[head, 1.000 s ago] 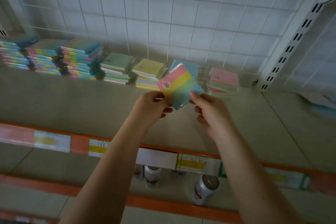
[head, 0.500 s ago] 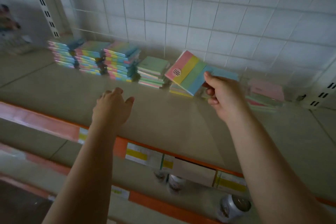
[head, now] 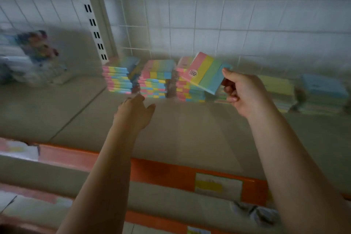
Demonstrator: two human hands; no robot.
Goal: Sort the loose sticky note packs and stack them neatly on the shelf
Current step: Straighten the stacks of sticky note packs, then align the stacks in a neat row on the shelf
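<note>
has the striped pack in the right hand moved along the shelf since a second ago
Yes. The striped pack was over the plain stacks, right of the striped ones; the right hand now holds it leftward, over the rightmost striped stack.

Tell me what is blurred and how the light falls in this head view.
Head view: dim, even light with no glare; motion blur smears the left hand, the multicolour stacks and the goods at far left; the striped pack in the right hand is sharpest; wide-angle bending curves the wall grid.
</note>
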